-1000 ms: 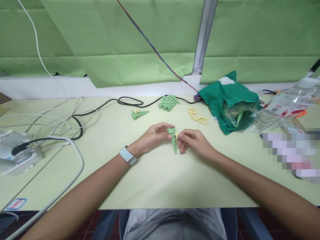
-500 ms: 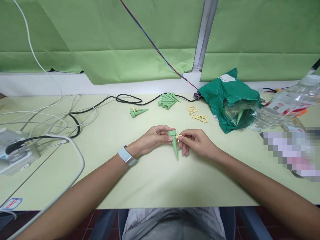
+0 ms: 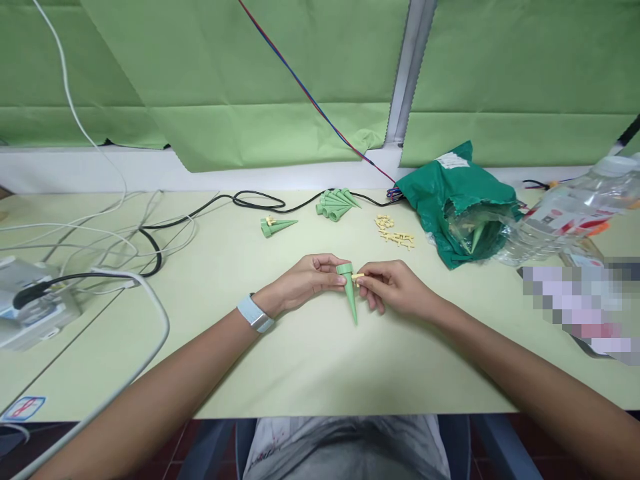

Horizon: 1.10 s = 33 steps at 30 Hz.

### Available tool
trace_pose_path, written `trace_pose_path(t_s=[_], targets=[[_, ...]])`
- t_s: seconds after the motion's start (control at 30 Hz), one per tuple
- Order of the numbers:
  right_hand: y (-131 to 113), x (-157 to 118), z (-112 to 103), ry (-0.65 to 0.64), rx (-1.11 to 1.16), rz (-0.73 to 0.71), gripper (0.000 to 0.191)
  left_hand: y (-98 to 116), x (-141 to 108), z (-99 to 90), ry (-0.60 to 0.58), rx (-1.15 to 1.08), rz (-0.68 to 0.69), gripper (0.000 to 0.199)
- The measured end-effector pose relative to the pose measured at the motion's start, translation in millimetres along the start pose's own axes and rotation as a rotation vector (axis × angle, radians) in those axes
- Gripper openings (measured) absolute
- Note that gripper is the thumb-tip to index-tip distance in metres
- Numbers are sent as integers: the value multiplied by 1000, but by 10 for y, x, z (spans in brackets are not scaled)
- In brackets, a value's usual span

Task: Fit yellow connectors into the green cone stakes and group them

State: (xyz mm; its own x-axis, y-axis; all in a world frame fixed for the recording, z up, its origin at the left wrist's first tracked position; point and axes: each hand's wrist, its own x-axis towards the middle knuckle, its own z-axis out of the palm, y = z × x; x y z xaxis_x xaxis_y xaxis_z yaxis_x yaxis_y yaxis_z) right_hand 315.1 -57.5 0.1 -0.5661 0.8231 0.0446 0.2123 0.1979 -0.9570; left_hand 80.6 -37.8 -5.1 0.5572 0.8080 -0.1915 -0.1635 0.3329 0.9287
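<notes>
A green spike (image 3: 281, 228) bearing a yellow piece (image 3: 270, 221) lies on the tabletop (image 3: 300, 373). My left hand (image 3: 311, 280) pinches a second green spike (image 3: 351, 299) near its wide end, tip toward me; at its side is a small yellow fitting (image 3: 358, 275), pinched by my right hand (image 3: 393, 285). Yellow parts (image 3: 399, 237) lie beyond, then a green plastic bag (image 3: 473, 183).

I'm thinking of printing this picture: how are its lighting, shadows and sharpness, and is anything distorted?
All in the head view: light is soft, with a faint shadow on the table below the hands; the held green spike is fairly sharp; the bottle looks stretched toward the right edge, probably by the lens; a pixelated patch hides detail at right.
</notes>
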Motion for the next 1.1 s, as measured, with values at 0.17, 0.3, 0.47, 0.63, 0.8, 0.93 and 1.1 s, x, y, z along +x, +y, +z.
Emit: trace_pose_path(t_s=[0.17,0.3,0.47,0.63,0.8,0.93,1.1], targets=[[-14,-1,-20,14,-9,-16,35,1,1,38,37,22,11,38],[4,13,-19,-6,73,41,41,-11,10,83,82,49,51,37],[0,38,-2,-8,119,58,42,-11,10,95,67,50,94,35],[-4,193,-297,38,-22,31,35,0,23,71,81,-14,105,39],[236,532,-966,551,-655,51,22,8,47,-2,119,-78,120,29],[438,723,-1326,554,-926,189,25,18,48,-63,145,-102,141,28],[534,813,-1373,479,-968,275,24,16,51,-95,134,-112,144,28]])
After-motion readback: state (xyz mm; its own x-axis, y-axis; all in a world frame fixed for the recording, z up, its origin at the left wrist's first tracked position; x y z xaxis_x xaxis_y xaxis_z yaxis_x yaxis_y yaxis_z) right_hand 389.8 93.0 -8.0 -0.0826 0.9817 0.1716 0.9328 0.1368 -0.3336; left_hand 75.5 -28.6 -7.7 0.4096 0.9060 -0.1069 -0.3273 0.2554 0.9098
